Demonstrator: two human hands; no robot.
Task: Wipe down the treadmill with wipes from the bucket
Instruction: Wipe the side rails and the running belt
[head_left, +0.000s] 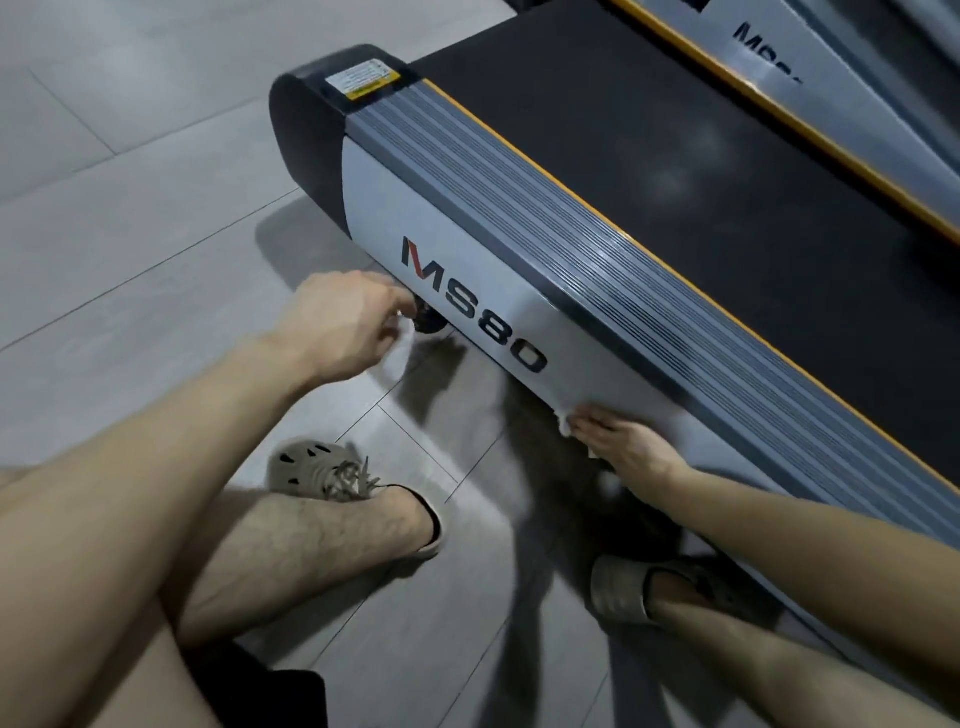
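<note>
The left hand (340, 322) was down low by the bottom edge of the treadmill (519, 208). Its fingers were curled in, and they pinched a white wipe (397, 356) that hung down from the hand. The fingertips were right by a small black foot (430, 323) under the machine, but I could not tell if they touched it.

The right hand (626, 444) was further along the same side. Its fingers were straight and lay flat. They pressed a second wipe (563, 420) on the silver side panel (374, 208), near its bottom edge. Only a crumpled bit of that wipe stuck out past the fingertips. The two hands were well apart, with the letters "MS80" (472, 306) on the panel between them.

Above the panel ran a grey foot rail (597, 249) with long grooves, then a thin yellow line, then the black belt (675, 130). The end of the machine had a round black cap (306, 130) with a yellow and white sticker (362, 79) on top. Another treadmill (841, 67) stood just beside it at the top right.

The floor (130, 208) was made of big grey tiles. The person crouched on it with bare legs. One tan shoe (322, 470) was under the left arm, and the other shoe (623, 590) was close to the treadmill.
</note>
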